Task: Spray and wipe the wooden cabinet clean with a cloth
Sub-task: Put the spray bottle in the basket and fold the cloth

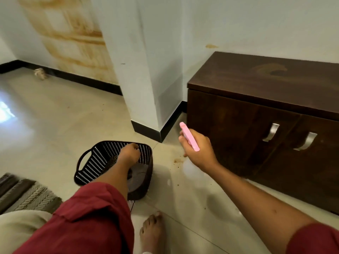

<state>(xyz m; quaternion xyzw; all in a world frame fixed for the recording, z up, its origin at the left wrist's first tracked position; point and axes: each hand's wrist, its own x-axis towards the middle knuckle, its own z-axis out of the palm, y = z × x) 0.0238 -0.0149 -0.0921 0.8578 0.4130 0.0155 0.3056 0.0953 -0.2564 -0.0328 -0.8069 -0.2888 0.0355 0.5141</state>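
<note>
Cabinet (266, 110) at 3 o'clock, unsprayed; right hand (198, 151) grips pink sprayer (189, 136) ready; left hand (129, 153) reaches into basket (88, 169), fingers curled, likely for cloth.

A room in a lived-in home: a low dark wooden cabinet (266, 114) with two metal door handles (271, 132) stands against a white wall (256, 24). Left of the cabinet, pale floor tiles (64, 116) meet black skirting (a brown-stained patch marks the wall above), with a woven mat (23, 195) farther left.
</note>
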